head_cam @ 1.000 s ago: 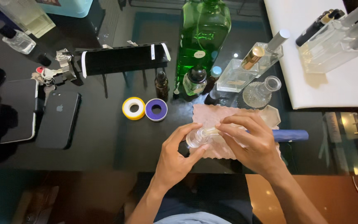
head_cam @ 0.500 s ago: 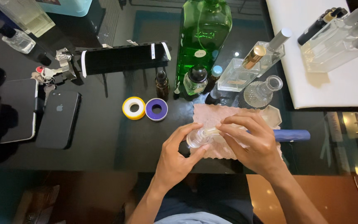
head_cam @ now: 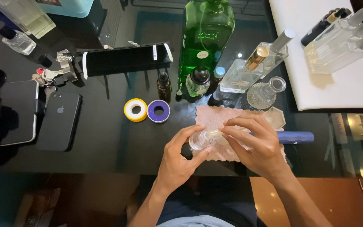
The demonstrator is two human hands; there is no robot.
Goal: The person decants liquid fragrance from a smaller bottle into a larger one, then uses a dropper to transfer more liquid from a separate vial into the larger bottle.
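My left hand (head_cam: 177, 162) grips a small clear glass bottle (head_cam: 200, 141) by its round base, held on its side above a pink cloth (head_cam: 215, 117). My right hand (head_cam: 255, 145) pinches the bottle's neck end with its fingertips and also holds a blue-handled tool (head_cam: 295, 136), whose handle sticks out to the right. The tool's tip is hidden under my fingers. Both hands hover at the near edge of the dark glass table (head_cam: 106, 138).
Two tape rolls, yellow (head_cam: 135, 109) and purple (head_cam: 158, 111), lie left of the cloth. Behind stand a tall green bottle (head_cam: 206, 33), small dropper bottles (head_cam: 164, 86), clear perfume bottles (head_cam: 253, 69) and a round glass flask (head_cam: 265, 93). Two phones (head_cam: 59, 121) and keys (head_cam: 47, 75) lie at left; a white board (head_cam: 337, 88) at right.
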